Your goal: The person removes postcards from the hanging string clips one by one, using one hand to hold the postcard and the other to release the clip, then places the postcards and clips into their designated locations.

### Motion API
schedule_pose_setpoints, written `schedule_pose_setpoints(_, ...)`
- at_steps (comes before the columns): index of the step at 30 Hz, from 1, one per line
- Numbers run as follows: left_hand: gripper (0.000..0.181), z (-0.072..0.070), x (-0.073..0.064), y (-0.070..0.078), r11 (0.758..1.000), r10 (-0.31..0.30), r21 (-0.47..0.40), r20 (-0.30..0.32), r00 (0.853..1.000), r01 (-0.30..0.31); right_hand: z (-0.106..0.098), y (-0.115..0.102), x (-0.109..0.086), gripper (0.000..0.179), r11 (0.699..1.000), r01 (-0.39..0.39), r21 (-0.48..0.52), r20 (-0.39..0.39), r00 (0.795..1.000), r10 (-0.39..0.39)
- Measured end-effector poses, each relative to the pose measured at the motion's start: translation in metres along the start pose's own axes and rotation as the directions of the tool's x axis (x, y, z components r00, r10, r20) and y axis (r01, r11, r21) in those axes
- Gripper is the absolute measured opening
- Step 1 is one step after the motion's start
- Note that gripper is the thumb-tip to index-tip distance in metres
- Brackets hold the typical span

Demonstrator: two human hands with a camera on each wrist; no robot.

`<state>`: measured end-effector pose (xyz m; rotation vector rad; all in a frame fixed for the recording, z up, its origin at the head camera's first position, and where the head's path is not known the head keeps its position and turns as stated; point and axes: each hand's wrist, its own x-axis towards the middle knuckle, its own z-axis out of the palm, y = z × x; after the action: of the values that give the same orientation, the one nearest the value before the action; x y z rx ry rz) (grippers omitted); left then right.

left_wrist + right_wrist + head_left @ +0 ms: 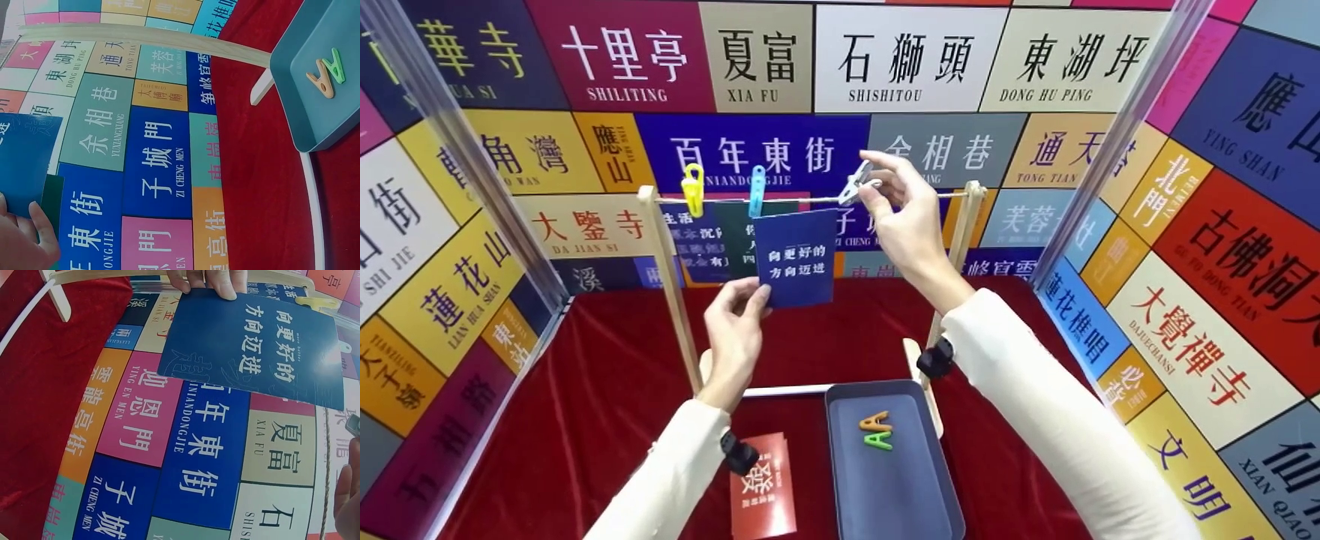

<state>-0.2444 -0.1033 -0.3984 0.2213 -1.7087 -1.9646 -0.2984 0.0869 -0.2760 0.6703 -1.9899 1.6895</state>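
In the head view, my left hand pinches a dark blue card with white characters by its lower left edge, holding it upright below the string. Thumb and fingers of my right hand pinch a whitish-grey clothespin right at the string, above the card's upper right corner. Further left on the string sit a yellow clothespin and a light blue clothespin. A purple card and a dark green card hang there, the green one partly hidden behind the blue card.
The string spans a wooden frame. On the red cloth stands a grey tray with an orange clothespin and a green clothespin. Red cards lie left of it. Panels with printed characters surround the table.
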Motion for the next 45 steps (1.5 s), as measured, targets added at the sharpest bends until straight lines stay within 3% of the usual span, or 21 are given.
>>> schedule_pose_setpoints(15,0.016,-0.003,-0.008,0.001,0.998,0.051,-0.034,0.011,0.999,-0.051,-0.009,0.004,-0.015,0.037,0.995,-0.023,0.101,-0.049,0.998,0.028)
schedule_pose_setpoints(38,0.015,-0.008,-0.025,0.006,0.999,0.029,-0.035,0.019,0.999,-0.028,-0.015,0.000,-0.050,0.036,0.986,-0.051,0.159,-0.101,0.993,0.068)
schedule_pose_setpoints(45,0.016,-0.012,-0.034,0.006,0.999,0.022,-0.028,0.018,1.000,-0.022,-0.016,0.000,-0.060,0.037,0.985,-0.099,0.139,-0.096,0.989,0.113)
